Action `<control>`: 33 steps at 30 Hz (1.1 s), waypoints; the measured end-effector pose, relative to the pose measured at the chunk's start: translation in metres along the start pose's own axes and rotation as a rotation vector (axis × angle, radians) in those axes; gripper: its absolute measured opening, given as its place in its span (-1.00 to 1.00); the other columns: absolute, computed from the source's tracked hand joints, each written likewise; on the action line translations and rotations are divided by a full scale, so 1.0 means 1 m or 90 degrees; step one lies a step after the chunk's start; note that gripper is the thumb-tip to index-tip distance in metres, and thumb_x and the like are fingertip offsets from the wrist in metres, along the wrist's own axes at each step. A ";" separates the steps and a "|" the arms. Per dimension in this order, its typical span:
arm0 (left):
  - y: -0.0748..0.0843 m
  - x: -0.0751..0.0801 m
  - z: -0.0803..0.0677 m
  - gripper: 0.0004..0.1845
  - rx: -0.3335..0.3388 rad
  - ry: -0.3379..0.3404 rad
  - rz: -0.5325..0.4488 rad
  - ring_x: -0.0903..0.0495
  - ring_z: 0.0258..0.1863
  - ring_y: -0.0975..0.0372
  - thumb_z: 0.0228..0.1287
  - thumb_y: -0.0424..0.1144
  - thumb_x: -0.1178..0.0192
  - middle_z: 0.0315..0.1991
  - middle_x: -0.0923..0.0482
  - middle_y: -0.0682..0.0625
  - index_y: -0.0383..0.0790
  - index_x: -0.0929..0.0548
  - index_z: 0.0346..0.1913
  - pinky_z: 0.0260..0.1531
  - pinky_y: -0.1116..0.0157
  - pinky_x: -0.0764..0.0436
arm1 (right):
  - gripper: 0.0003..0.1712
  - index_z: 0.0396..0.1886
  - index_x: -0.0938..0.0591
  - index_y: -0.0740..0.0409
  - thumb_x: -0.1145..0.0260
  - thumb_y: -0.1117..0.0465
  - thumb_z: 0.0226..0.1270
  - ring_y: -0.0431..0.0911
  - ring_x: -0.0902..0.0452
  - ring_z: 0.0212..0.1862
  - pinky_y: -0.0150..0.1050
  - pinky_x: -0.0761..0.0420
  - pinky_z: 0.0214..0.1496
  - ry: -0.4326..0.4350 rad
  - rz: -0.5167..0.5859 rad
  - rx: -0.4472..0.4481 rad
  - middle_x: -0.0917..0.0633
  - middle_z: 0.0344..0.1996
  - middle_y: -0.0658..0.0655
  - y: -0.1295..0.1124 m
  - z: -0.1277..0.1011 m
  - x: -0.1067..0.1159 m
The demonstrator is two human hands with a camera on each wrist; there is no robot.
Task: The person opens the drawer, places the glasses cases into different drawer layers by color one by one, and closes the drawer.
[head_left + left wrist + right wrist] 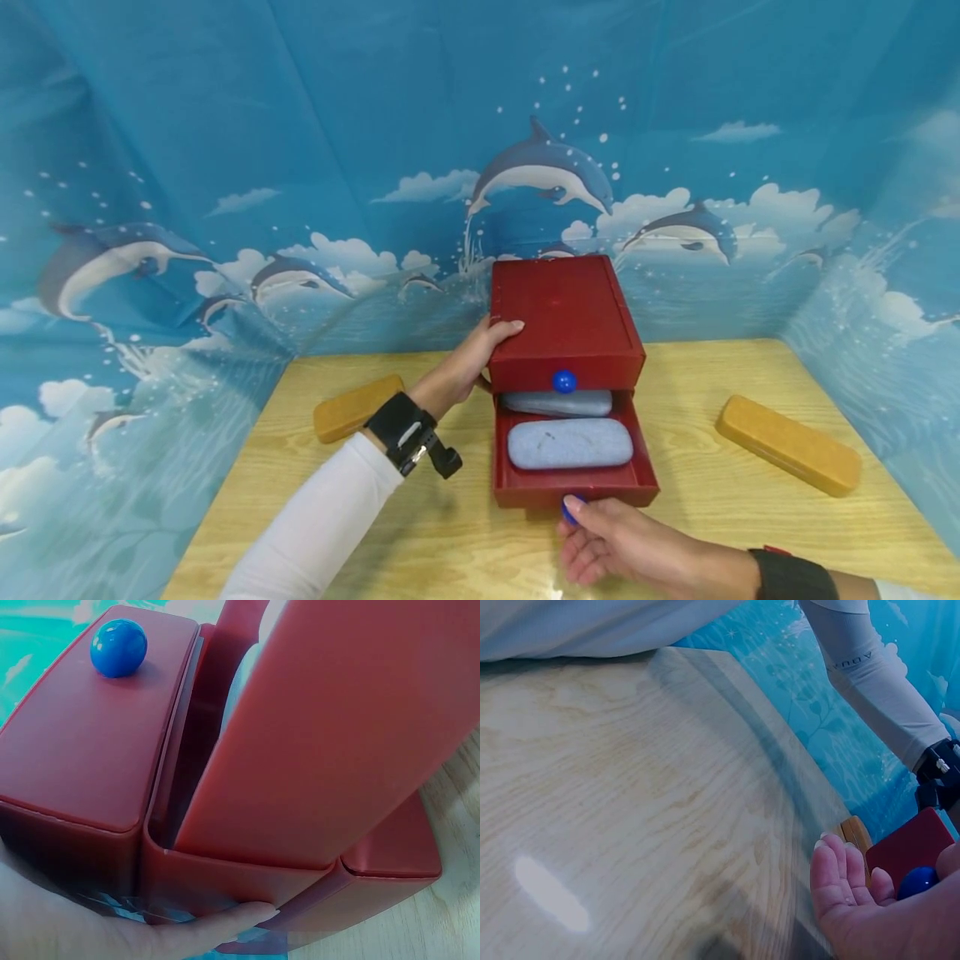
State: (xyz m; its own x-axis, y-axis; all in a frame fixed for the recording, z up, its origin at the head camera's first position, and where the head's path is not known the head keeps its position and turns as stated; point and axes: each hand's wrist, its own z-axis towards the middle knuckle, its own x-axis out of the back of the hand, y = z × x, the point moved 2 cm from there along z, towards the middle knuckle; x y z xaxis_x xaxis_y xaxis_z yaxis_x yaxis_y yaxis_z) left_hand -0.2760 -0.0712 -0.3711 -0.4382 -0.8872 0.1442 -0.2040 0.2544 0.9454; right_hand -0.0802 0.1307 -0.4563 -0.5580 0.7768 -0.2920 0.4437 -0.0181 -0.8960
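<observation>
From the head camera, a red two-drawer box [567, 333] stands at the table's middle, toward twelve o'clock. The left hand [468, 360] clasps its left top edge at nine o'clock of the box, thumb curled over the lid and fingers behind, apparently to steady it. The lower drawer [573, 475] is slid out toward six o'clock, and a blue-grey glasses case [570, 442] lies flat inside it; a second grey case [558, 403] shows in the slot above, under the upper drawer's blue knob [564, 382]. The right hand [626, 546] sits at six o'clock of the drawer front, thumb and forefinger pinching the lower blue knob [567, 510], which gives it its purchase on the drawer. Two tan cases lie on the wooden table [712, 517]: one [357, 407] at nine o'clock of the box, the other [787, 444] at three o'clock, both well apart from it.

The left wrist camera looks close along the box's side. The left fingers [225, 921] wrap under the red casing, gripping it; the upper knob [118, 647] sits at eleven o'clock.

The right wrist camera shows mostly bare table. The right hand [885, 907] fills the five o'clock corner, fingers loosely curled about the lower knob [918, 882], with the red drawer front [911, 846] just behind.
</observation>
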 end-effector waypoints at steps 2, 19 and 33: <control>0.001 0.000 0.000 -0.16 0.004 0.002 -0.001 -0.60 0.23 -0.07 0.41 0.32 -0.10 0.31 -0.52 -0.17 0.17 -0.05 0.61 -0.12 -0.13 -0.70 | -0.48 -0.03 -0.52 0.30 0.10 -0.09 0.73 -0.13 -0.68 -0.24 -0.30 -0.72 -0.16 0.010 -0.005 -0.006 -0.68 -0.29 0.07 -0.002 0.001 0.001; 0.000 0.000 0.000 -0.20 0.009 0.005 -0.003 -0.63 0.18 -0.02 0.42 0.32 -0.08 0.26 -0.56 -0.12 0.20 -0.08 0.59 -0.16 -0.06 -0.70 | -0.41 -0.02 -0.53 0.28 0.07 -0.19 0.70 -0.10 -0.69 -0.20 -0.23 -0.71 -0.10 0.039 -0.034 -0.005 -0.67 -0.26 0.08 -0.019 0.012 0.013; 0.000 0.000 0.000 -0.19 0.005 0.000 -0.002 -0.61 0.20 -0.02 0.42 0.32 -0.07 0.27 -0.54 -0.12 0.20 -0.06 0.60 -0.15 -0.08 -0.70 | -0.36 0.00 -0.54 0.29 0.03 -0.25 0.67 -0.10 -0.69 -0.20 -0.21 -0.72 -0.06 0.072 -0.073 -0.012 -0.69 -0.24 0.09 -0.029 0.023 0.024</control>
State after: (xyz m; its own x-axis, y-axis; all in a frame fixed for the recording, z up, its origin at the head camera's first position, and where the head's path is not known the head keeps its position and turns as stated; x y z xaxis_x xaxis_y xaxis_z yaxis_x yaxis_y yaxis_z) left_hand -0.2762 -0.0713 -0.3714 -0.4377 -0.8880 0.1407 -0.2117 0.2539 0.9438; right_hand -0.1227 0.1349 -0.4449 -0.5236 0.8391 -0.1475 0.3950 0.0856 -0.9147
